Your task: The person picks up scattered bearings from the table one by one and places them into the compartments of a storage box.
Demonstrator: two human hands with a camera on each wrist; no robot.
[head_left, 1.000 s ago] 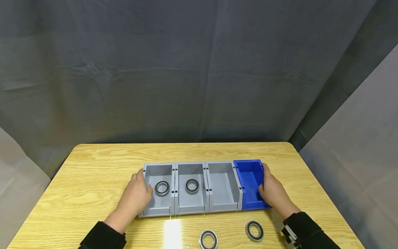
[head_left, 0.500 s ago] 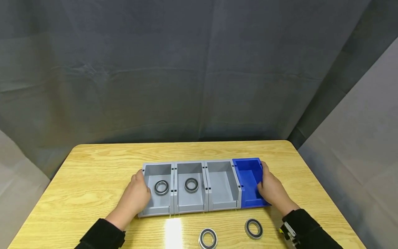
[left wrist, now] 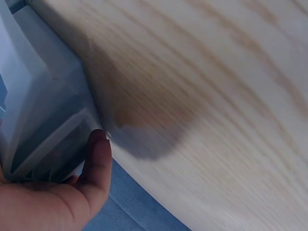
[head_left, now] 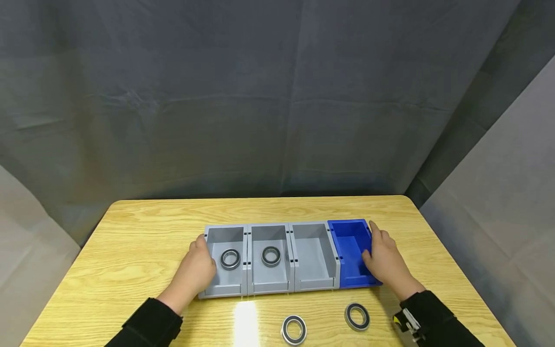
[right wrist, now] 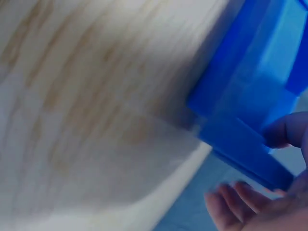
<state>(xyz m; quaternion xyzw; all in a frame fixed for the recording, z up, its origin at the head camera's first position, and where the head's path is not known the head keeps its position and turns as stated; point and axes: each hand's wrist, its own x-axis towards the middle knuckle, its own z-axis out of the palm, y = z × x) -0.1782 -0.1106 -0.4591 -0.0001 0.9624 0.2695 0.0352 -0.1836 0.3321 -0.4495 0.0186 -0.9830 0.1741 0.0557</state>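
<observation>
Three grey storage bins [head_left: 270, 284] and one blue bin [head_left: 355, 280] stand side by side in a row on the table. My left hand [head_left: 195, 270] holds the outer wall of the leftmost grey bin; in the left wrist view a fingertip [left wrist: 99, 137] sits at that bin's lower edge. At the row's right end is my right hand [head_left: 386, 260], its thumb over the blue bin's wall. The right wrist view shows its other fingers [right wrist: 238, 202] extended away from the bin. One ball bearing [head_left: 230, 259] lies in the left grey bin, another bearing [head_left: 270, 256] in the middle one.
Two more bearings lie on the wooden table [head_left: 147, 241] in front of the row: one bearing [head_left: 294, 330] near the middle, the other bearing [head_left: 357, 316] below the blue bin. A dark curtain [head_left: 260, 120] hangs behind the table's far edge.
My right hand's fingers have loosened from the blue bin's outer wall and now show beside it. The left hand keeps its hold. The whole head view has shifted slightly; the bins stay put.
</observation>
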